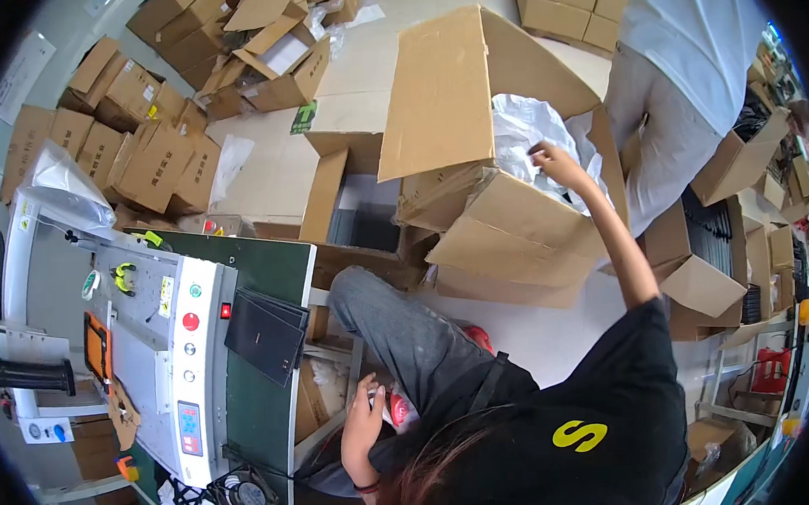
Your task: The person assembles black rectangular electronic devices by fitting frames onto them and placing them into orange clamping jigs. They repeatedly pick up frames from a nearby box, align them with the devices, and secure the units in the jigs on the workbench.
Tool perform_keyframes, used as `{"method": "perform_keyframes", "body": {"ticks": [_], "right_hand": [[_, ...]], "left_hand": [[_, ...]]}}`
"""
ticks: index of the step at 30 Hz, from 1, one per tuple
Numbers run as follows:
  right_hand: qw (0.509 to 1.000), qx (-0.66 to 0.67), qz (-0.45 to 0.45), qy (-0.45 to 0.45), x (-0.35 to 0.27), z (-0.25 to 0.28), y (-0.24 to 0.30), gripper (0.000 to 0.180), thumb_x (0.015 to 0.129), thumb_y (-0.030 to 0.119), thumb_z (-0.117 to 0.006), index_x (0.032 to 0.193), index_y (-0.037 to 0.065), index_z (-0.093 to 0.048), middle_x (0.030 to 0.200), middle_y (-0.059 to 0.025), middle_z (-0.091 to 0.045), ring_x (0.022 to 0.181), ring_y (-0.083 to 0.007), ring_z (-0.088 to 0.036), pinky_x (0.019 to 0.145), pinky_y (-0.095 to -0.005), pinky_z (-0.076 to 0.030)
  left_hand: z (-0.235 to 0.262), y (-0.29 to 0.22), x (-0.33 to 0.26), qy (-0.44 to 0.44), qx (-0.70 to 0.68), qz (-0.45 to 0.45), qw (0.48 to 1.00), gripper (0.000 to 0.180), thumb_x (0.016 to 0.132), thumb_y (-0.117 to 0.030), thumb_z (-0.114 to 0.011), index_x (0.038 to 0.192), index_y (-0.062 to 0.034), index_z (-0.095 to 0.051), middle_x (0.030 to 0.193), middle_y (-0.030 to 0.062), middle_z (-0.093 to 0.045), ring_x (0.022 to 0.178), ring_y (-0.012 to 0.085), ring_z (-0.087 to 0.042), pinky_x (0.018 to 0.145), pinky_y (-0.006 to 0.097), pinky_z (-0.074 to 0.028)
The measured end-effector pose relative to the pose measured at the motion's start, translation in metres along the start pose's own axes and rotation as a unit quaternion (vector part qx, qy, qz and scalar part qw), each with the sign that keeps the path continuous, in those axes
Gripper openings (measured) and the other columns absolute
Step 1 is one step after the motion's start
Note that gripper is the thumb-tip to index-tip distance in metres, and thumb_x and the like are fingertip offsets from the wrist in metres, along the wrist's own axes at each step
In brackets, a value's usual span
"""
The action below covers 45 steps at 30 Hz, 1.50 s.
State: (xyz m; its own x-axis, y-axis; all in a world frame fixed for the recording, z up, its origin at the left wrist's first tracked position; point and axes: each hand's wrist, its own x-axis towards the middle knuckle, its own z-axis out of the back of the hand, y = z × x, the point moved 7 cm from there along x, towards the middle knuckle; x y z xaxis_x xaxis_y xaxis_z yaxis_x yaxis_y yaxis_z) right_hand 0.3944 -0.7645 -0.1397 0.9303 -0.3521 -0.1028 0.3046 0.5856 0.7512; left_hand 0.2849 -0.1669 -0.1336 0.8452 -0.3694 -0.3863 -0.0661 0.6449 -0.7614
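Observation:
My right hand (558, 164) reaches out over an open cardboard box (441, 93), its fingers slightly bent and parted beside crumpled white wrapping (519, 125). Whether the fingertips touch the wrapping is hard to make out. The box's flaps stand out to the sides, and the wrapping hides what lies deeper in it. My left hand (364, 431) is low by my thigh, next to the bench edge, its fingers apart and nothing visible in them. Several flat black sheets (266, 330) lie on the green bench top (257, 419) near it.
A white machine with a button panel (193, 358) takes up the left. Another open box (327, 197) holds dark flat items beyond the bench. Stacked cartons (153, 161) stand far left. A person in light clothing (681, 78) stands at the right, by boxes of black items (697, 262).

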Motion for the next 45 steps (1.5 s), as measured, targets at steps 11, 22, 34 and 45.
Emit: {"method": "perform_keyframes", "body": {"ticks": [11, 22, 34, 45], "right_hand": [[0.945, -0.294, 0.076, 0.123, 0.092, -0.091, -0.059, 0.047, 0.087, 0.036, -0.056, 0.120, 0.003, -0.054, 0.109, -0.0245, -0.062, 0.099, -0.0392, -0.061, 0.078, -0.0434, -0.049], [0.957, -0.177, 0.223, -0.060, 0.098, -0.030, -0.050, 0.029, 0.083, 0.013, -0.056, 0.110, 0.002, -0.060, 0.101, -0.0257, -0.063, 0.096, -0.0450, -0.058, 0.077, -0.0470, -0.047], [0.933, 0.182, 0.130, -0.282, 0.027, 0.149, -0.007, 0.031, 0.101, 0.024, -0.048, 0.119, -0.002, -0.052, 0.106, -0.0123, -0.065, 0.094, -0.0212, -0.065, 0.082, -0.0293, -0.051], [0.877, 0.191, 0.405, -0.174, -0.152, -0.055, 0.359, 0.032, 0.100, 0.024, -0.047, 0.123, 0.002, -0.056, 0.082, 0.0016, -0.054, 0.066, -0.0045, -0.046, 0.056, -0.0177, -0.037]], "left_hand": [[0.066, -0.057, -0.020, -0.324, -0.110, 0.048, 0.938, 0.025, 0.100, -0.015, -0.046, 0.108, 0.0039, -0.058, 0.096, 0.0132, -0.067, 0.080, 0.0188, -0.065, 0.072, 0.030, -0.051], [0.164, 0.014, 0.007, -0.521, 0.020, 0.104, 0.847, 0.041, 0.088, -0.037, -0.065, 0.087, 0.0040, -0.065, 0.082, 0.0192, -0.065, 0.078, 0.0327, -0.063, 0.074, 0.041, -0.048], [0.153, 0.010, -0.022, -0.540, -0.131, 0.005, 0.832, 0.029, 0.095, -0.021, -0.056, 0.108, 0.0031, -0.051, 0.097, 0.0171, -0.061, 0.085, 0.0267, -0.060, 0.081, 0.037, -0.048], [0.177, -0.050, -0.071, -0.452, -0.255, -0.140, 0.843, 0.047, 0.097, -0.022, -0.052, 0.134, 0.0015, -0.036, 0.134, 0.0191, -0.046, 0.126, 0.0296, -0.044, 0.105, 0.041, -0.036]]}}
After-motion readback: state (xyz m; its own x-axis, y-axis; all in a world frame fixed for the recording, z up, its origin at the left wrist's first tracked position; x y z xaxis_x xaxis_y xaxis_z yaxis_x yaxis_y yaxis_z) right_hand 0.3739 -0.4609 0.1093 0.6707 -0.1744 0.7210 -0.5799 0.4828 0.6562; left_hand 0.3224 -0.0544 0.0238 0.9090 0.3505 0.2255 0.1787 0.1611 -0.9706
